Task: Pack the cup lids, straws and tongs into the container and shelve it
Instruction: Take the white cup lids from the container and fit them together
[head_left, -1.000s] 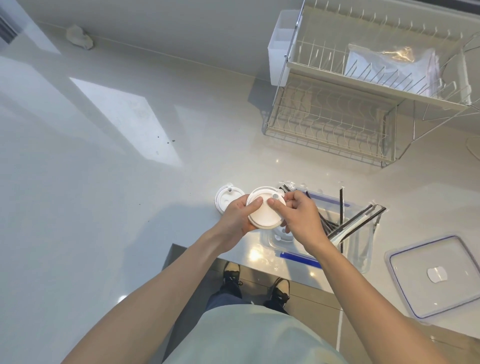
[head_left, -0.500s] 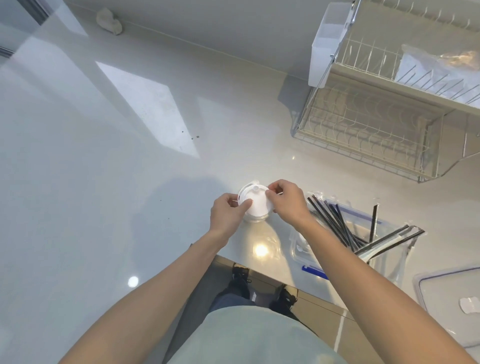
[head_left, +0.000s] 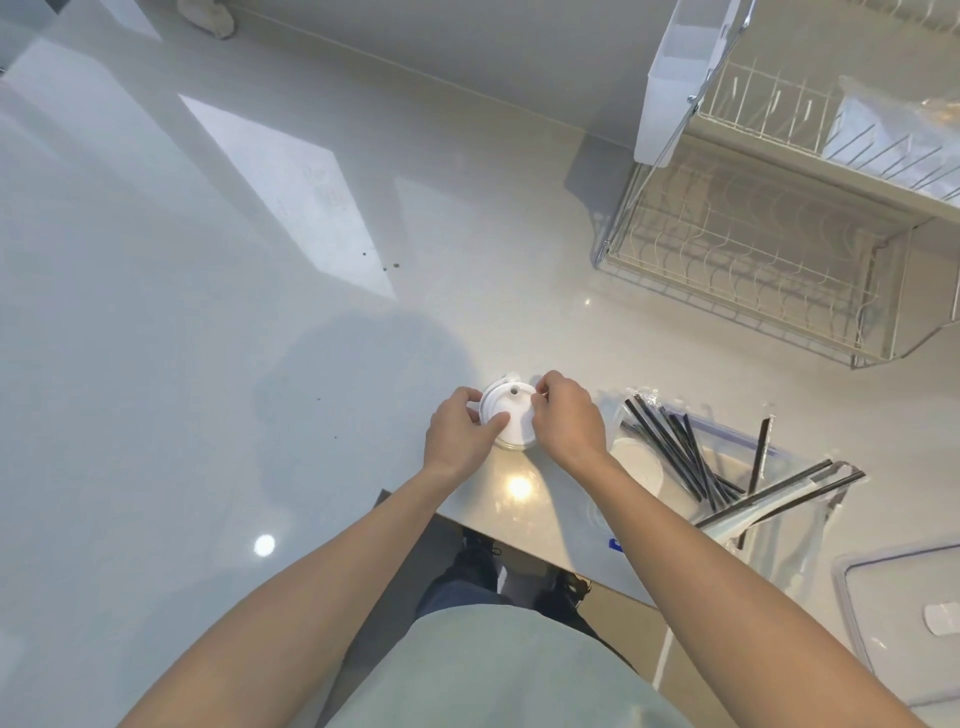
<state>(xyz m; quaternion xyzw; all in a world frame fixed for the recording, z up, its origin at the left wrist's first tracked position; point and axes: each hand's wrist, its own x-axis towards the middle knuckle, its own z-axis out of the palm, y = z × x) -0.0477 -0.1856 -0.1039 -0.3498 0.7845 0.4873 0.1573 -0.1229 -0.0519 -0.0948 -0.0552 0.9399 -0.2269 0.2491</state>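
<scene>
White cup lids (head_left: 509, 415) lie stacked on the pale counter, and both my hands hold them. My left hand (head_left: 460, 434) pinches the left rim; my right hand (head_left: 563, 415) grips the right rim. To the right stands the clear container (head_left: 779, 525) with blue trim. Several black straws (head_left: 670, 447) lean in it, metal tongs (head_left: 769, 501) stick out over its right edge, and a white lid (head_left: 636, 462) lies at its bottom.
The container's clear cover (head_left: 909, 618) lies at the right edge of the counter. A two-tier wire dish rack (head_left: 753, 249) stands at the back right, with a white box (head_left: 675, 78) on its side. The counter's front edge runs just below my hands.
The lid held up between both hands a second ago has come down onto the other lid to the left. The view has shifted left, so the container sits further right.
</scene>
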